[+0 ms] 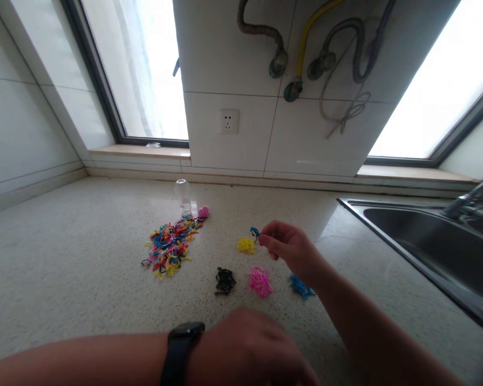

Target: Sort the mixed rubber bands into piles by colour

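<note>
A dark watch [181, 348] is worn on the left wrist, its smooth black strap wide and plain, its slim case dark and glossy along the upper edge (the face is too foreshortened to read). Both forearms are bare, as are the left hand [251, 348], which is blurred, and the slender-fingered right hand [290, 247].

A kitchen, by the look of it: a stainless-steel sink [426, 241] with a metal faucet [473, 195] set into the right edge of a speckled pale stone table [104, 321], below a yellow pipe [306, 32] on the tiled wall [225, 69].
</note>
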Tool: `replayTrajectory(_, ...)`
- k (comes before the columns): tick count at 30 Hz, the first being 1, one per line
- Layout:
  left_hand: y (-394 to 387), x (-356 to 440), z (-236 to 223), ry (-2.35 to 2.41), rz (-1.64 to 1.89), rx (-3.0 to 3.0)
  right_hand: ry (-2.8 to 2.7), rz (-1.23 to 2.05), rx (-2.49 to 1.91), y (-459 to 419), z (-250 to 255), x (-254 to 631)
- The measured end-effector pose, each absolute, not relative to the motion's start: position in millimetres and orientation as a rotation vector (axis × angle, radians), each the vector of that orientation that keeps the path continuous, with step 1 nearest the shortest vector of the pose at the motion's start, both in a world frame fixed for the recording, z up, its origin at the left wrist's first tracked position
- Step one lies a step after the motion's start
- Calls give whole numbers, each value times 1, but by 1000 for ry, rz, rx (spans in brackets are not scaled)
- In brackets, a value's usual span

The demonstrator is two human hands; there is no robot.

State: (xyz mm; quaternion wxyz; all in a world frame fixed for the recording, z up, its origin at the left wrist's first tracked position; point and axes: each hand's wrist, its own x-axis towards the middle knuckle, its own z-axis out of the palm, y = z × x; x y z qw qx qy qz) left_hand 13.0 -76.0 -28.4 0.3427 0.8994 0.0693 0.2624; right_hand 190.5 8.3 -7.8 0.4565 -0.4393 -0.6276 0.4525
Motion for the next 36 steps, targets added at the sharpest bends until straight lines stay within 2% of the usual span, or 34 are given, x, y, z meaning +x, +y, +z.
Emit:
replayTrajectory(4, -32, 4, -17, 824, 1207, 1880, -1492, 1120, -1043, 7, -7, 191)
replayTrajectory(6, -9, 0, -17, 935, 1265, 1791, -1485, 1116, -1029, 8, -9, 191)
replayTrajectory(10, 20, -4, -19, 928, 1164, 1752, -1497, 1099, -1038, 10, -12, 189)
replayTrajectory(16, 25, -3, -16, 826, 949, 1726, -1539, 1048, -1083, 15, -20, 189)
replayTrajectory(36, 37, -4, -36, 842, 968, 1783, -1501, 1003, -1129, 22, -18, 201)
